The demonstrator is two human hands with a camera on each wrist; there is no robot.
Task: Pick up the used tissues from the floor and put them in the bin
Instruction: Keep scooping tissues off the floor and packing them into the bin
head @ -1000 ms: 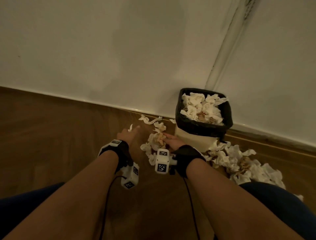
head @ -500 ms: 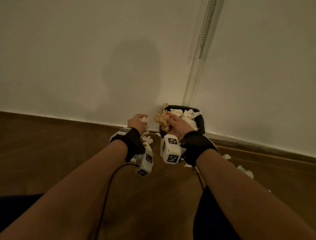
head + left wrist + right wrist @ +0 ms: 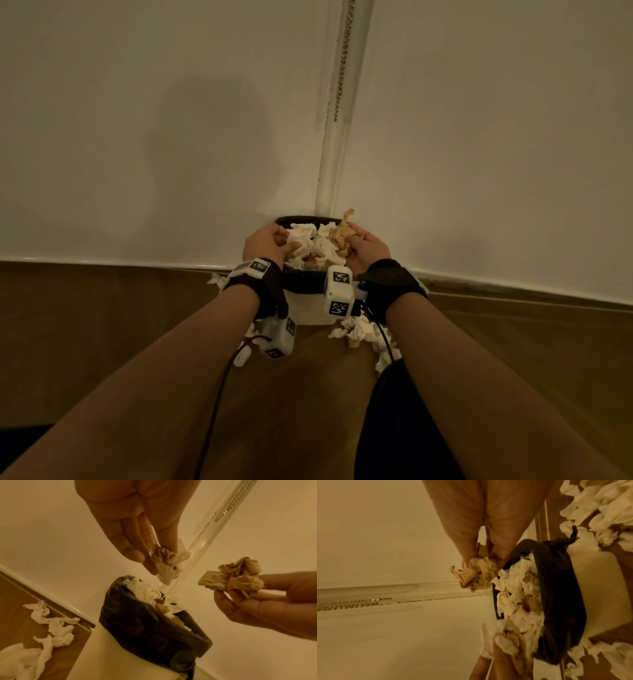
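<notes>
Right now left fingertips [image 3: 135, 555] are pinched narrow on a small white tissue wad [image 3: 169, 566] with a brown stain, hanging directly over the bin [image 3: 149, 628] mouth. Right hand [image 3: 368, 248] has fingers curled round a crumpled brown tissue wad [image 3: 235, 578], at the bin's 2 o'clock rim in the head view. Left hand [image 3: 265, 241] sits at the 10 o'clock rim. Likely reason for both poses: wads held above the opening so they drop in, not onto the floor.

Bin: pale body, black liner [image 3: 556, 588] folded over the rim, parked in the wall corner. It's heaped with white and brown tissues [image 3: 318, 251] up to or past the rim, so new wads may roll off; pressing down probably needed.

Loose tissues on the floor [image 3: 359, 330] at the bin's 5 o'clock, more [image 3: 56, 627] off to its 8 o'clock by the skirting. Task not finished.
</notes>
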